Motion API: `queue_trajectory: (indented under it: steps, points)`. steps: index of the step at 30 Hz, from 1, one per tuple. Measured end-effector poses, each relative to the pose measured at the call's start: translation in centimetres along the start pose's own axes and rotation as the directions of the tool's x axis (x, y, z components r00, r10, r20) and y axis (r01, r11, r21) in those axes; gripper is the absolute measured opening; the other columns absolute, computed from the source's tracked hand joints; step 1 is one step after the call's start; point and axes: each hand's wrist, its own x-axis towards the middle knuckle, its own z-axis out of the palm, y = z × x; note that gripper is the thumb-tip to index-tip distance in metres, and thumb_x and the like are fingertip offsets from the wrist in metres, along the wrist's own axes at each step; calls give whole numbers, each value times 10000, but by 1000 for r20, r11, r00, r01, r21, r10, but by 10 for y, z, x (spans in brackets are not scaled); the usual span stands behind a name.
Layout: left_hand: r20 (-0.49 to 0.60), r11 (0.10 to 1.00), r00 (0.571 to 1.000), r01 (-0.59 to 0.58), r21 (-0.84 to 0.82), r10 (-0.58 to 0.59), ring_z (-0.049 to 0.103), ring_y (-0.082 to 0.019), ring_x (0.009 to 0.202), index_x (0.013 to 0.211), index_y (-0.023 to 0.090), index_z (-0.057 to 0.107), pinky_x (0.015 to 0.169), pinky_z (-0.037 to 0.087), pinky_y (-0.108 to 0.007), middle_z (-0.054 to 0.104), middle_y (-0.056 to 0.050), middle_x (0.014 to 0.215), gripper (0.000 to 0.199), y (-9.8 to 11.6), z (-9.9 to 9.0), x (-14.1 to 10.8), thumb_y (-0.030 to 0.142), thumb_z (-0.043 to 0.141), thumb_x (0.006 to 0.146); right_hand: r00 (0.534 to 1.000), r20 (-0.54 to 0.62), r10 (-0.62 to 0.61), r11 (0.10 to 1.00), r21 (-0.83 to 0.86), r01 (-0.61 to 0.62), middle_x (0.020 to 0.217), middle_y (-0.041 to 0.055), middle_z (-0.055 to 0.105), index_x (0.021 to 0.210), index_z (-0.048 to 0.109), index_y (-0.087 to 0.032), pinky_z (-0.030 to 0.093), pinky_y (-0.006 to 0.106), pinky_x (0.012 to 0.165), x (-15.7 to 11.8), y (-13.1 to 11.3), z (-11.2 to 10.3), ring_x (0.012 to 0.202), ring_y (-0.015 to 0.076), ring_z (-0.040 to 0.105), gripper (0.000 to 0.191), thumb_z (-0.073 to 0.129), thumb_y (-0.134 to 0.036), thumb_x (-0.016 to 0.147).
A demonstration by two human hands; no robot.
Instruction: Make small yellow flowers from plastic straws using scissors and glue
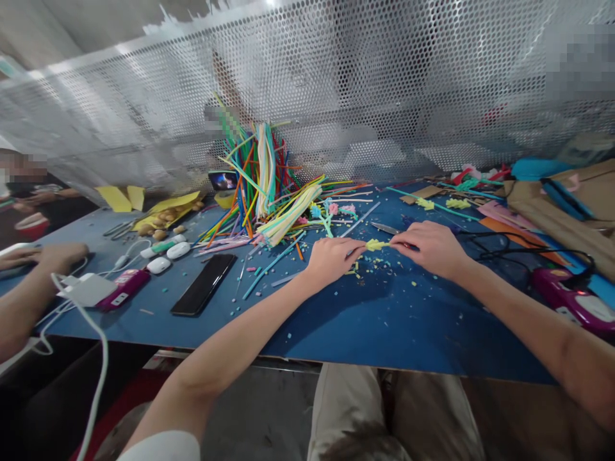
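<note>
A short, fluffy yellow pipe cleaner piece (377,245) is stretched between my two hands, just above the blue table. My left hand (331,261) is closed in a pinch on its left end. The fingers of my right hand (430,248) pinch its right end. A pointed metal blade of what looks like scissors (384,228) shows just behind my right hand, and their handle is mostly hidden by it. Tiny coloured clippings (372,266) are scattered under and around both hands. Small pink and blue pipe cleaner flowers (332,209) on a green stem lie beyond my left hand.
Bundled pipe cleaners (291,214) are heaped at the back against a perforated metal screen (384,77). A black phone (204,285), white chargers with cables and a purple power strip (125,288) lie left. Another person's arm (29,288) rests at far left. A second purple strip (571,298) stands right.
</note>
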Motion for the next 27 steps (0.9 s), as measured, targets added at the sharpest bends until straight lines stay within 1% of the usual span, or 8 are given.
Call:
queue_trajectory:
  steps: [4, 7, 9, 13, 17, 21, 24, 27]
  points:
    - [110, 998, 993, 40, -41, -35, 752, -145, 862, 1045, 311, 796, 627, 486, -213, 801, 26, 1039, 229, 2, 0, -1, 402, 591, 996, 996, -14, -83, 995, -57, 82, 900, 26, 775, 1028, 761, -265, 430, 355, 774, 0, 1, -3, 852, 193, 679, 254, 516, -331, 1024]
    - [164, 994, 986, 58, -87, -43, 733, -134, 770, 1035, 328, 798, 585, 461, -205, 804, 40, 979, 216, 1, 1, -1, 386, 595, 990, 991, 0, -135, 987, -83, 134, 993, 10, 792, 1071, 748, -272, 429, 372, 796, -1, 0, -4, 900, 200, 684, 243, 512, -299, 1024]
    - [186, 989, 982, 66, -135, -40, 714, -120, 713, 1022, 333, 798, 577, 451, -199, 803, 52, 938, 212, 0, 1, 0, 367, 592, 989, 991, -21, -131, 988, -85, 129, 1020, -2, 793, 1076, 743, -281, 435, 374, 802, -1, -3, -4, 909, 198, 688, 236, 513, -297, 1025]
    - [151, 977, 986, 95, -189, -67, 699, -113, 665, 985, 314, 803, 581, 449, -204, 802, 52, 899, 194, -3, 1, 1, 389, 626, 965, 998, -56, -9, 1000, -13, 8, 998, 1, 788, 1042, 733, -276, 468, 365, 811, 2, -9, -6, 903, 200, 697, 220, 522, -336, 1020]
    - [114, 971, 989, 117, -210, -95, 702, -118, 655, 940, 284, 806, 605, 461, -216, 793, 33, 827, 217, -5, 1, 1, 429, 646, 949, 985, 61, 161, 986, 41, -163, 1008, 31, 770, 1079, 693, -247, 504, 348, 756, 2, 0, -9, 887, 214, 701, 198, 565, -343, 962]
    - [100, 957, 987, 151, -249, -129, 694, -116, 638, 939, 267, 807, 617, 473, -221, 787, 28, 797, 225, -5, 1, 1, 434, 656, 942, 943, 236, 235, 972, -46, -230, 941, 63, 755, 1031, 670, -210, 496, 359, 688, -7, 20, -4, 819, 242, 698, 177, 576, -293, 907]
    - [93, 921, 985, 168, -352, -144, 678, -111, 624, 916, 234, 809, 626, 495, -218, 792, 14, 815, 244, -6, 0, 3, 422, 656, 944, 922, 261, 285, 955, -160, -250, 919, 114, 742, 996, 658, -176, 481, 373, 665, -15, 25, 4, 807, 276, 699, 167, 599, -246, 856]
    - [99, 854, 976, 219, -471, -196, 673, -116, 634, 896, 200, 808, 636, 520, -221, 793, -3, 822, 278, -7, 1, 5, 429, 657, 940, 921, 245, 302, 937, -254, -240, 850, 145, 725, 907, 650, -165, 468, 381, 640, -18, 20, 10, 744, 284, 685, 123, 610, -264, 845]
